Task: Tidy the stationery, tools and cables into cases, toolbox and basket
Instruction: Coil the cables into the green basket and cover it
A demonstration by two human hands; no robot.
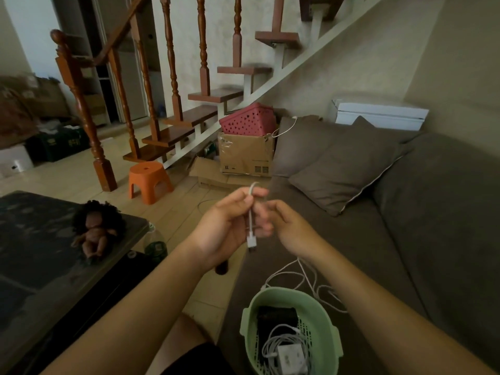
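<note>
My left hand [226, 223] grips a folded white cable [251, 212] above the sofa edge, its plug end [251, 242] hanging below my fingers. My right hand [286, 226] is close beside it with curled fingers at the cable; its fingertips are blurred. The rest of the cable [305, 280] trails loose over the sofa seat under my right forearm. A green basket [250, 315] sits on the sofa in front of me. It holds a white charger [292, 355], a coiled white cable and a black item.
A dark low table [35, 239] with a doll [94, 231] stands at the left. An orange stool [148, 180], cardboard boxes [243, 155] and a pink basket [249, 120] stand by the stairs. Grey cushions [343, 163] lie on the sofa.
</note>
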